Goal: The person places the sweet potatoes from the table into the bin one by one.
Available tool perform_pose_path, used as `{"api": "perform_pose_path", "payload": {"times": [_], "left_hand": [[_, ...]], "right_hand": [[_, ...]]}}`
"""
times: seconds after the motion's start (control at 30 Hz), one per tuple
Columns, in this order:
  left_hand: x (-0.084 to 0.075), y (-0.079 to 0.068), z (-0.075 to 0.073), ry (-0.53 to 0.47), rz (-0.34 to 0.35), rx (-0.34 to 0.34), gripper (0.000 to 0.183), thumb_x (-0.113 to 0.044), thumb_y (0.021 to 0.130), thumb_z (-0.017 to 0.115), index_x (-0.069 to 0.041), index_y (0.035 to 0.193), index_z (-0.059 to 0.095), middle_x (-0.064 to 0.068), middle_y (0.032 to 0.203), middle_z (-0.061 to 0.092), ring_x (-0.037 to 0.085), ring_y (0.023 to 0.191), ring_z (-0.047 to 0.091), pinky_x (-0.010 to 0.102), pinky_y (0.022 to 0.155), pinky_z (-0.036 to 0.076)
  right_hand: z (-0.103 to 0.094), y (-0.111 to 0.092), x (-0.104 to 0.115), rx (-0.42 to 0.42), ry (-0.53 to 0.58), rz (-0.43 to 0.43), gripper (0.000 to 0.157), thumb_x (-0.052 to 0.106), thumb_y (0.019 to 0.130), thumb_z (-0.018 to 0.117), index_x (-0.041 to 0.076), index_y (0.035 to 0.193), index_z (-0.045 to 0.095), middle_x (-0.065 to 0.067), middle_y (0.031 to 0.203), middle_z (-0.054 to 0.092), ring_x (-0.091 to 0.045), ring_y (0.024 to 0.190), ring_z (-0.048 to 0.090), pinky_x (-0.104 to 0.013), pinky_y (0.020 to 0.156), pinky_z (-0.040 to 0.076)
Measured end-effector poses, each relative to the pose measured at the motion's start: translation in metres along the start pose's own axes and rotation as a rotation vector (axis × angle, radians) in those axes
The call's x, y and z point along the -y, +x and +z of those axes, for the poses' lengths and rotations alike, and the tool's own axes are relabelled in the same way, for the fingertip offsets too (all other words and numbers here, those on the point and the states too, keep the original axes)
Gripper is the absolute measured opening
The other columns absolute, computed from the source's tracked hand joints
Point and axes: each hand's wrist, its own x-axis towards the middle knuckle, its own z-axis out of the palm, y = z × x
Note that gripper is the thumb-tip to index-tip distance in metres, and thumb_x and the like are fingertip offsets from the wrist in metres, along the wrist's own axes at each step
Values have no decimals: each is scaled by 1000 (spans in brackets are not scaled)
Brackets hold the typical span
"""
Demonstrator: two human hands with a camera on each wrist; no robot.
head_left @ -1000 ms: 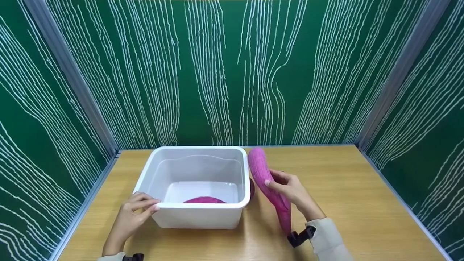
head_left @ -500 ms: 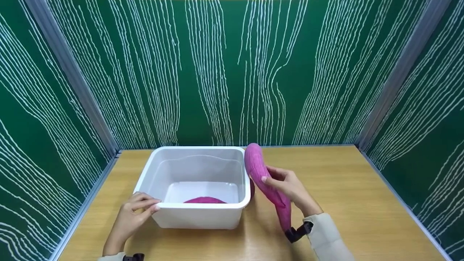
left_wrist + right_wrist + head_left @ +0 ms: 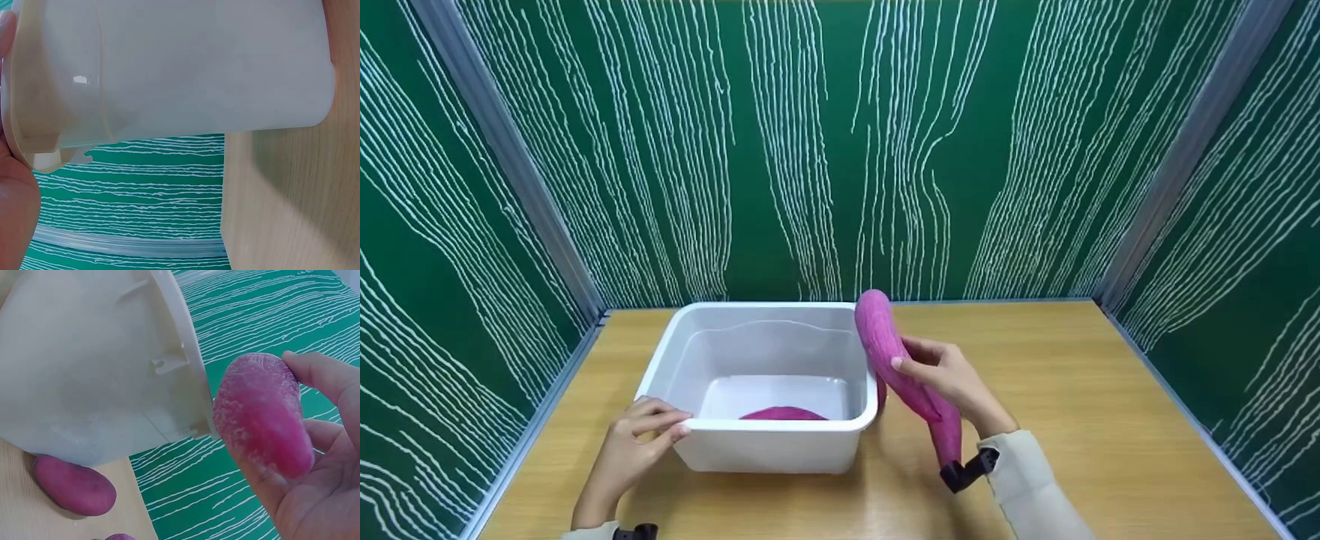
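Head view: left hand (image 3: 641,442) pinches the near-left rim of the white tub (image 3: 769,448); right hand (image 3: 952,379) grips a pink sweet potato (image 3: 885,337) at the right rim. A purplish piece (image 3: 782,414) shows inside. Left wrist view: outer wall (image 3: 202,67) exposed. Right wrist view: a second potato (image 3: 76,486) lies on the surface (image 3: 17,506) beside the tub.

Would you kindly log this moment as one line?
left hand: grips tub at near-left corner | right hand: holds pink vegetable by tub | tub: pink item inside
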Motion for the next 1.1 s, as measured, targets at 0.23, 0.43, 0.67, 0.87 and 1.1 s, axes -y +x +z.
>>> {"api": "perform_pose_path", "payload": {"times": [0.23, 0.43, 0.67, 0.87, 1.1], "left_hand": [[-4, 0, -1, 9, -50, 11, 19, 14, 69, 79, 1, 82, 77, 0, 80, 67, 13, 79, 55, 11, 75, 42], [3, 0, 1, 18, -80, 11, 18, 12, 70, 79, -1, 83, 77, -2, 82, 67, 11, 81, 56, 11, 77, 42], [2, 0, 0, 0, 74, -9, 20, 17, 65, 79, 4, 80, 75, 5, 77, 67, 16, 74, 55, 14, 69, 41], [-1, 0, 0, 11, 48, -5, 20, 16, 66, 80, 2, 80, 76, 4, 77, 67, 15, 75, 56, 12, 71, 41], [-1, 0, 1, 17, 42, -8, 20, 15, 66, 80, 2, 80, 76, 3, 77, 67, 16, 75, 56, 12, 71, 41]], "right_hand": [[4, 6, 2, 30, 12, 10, 60, 34, 88, 73, 7, 138, 55, -13, 128, 60, -27, 111, 58, -43, 95, 46], [7, 9, 5, 43, 30, 11, 60, 36, 87, 74, 8, 137, 55, -11, 128, 61, -26, 112, 58, -42, 96, 46], [13, 13, 12, 56, 49, 18, 58, 31, 88, 73, 7, 138, 54, -11, 127, 60, -25, 111, 57, -41, 96, 45], [16, 18, 16, 72, 82, 27, 59, 33, 86, 75, 10, 137, 55, -10, 125, 61, -26, 110, 57, -41, 94, 47], [19, 22, 19, 89, 104, 54, 62, 36, 85, 76, 11, 137, 56, -9, 122, 63, -27, 108, 58, -40, 91, 48]]}}
